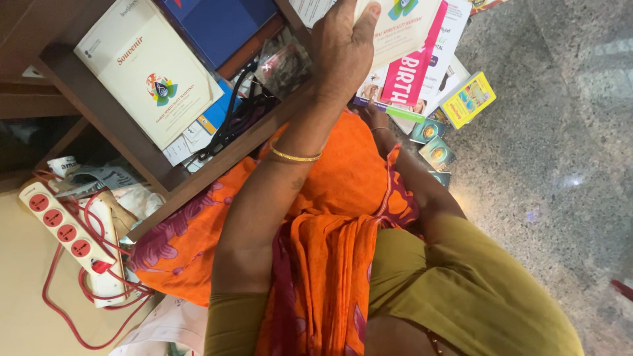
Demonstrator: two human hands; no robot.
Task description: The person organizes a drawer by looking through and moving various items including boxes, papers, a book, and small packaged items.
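Olive short sleeves (461, 277), orange floral drape (330, 264), thin gold bangle (295, 156).

From my feed, a booklet (148, 76) lies on the wooden shelf (99, 109), with a tangle of cables (237, 115) just to its right. A power strip (62, 227) lies below-left of the shelf, and small cards (435, 151) lie on the floor (560, 132) right of a stack of leaflets (415, 72).

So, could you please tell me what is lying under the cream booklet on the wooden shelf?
Under the cream booklet, white papers and the corner of a blue item stick out at its lower edge, beside black cables. Whatever lies further beneath is covered by the booklet.
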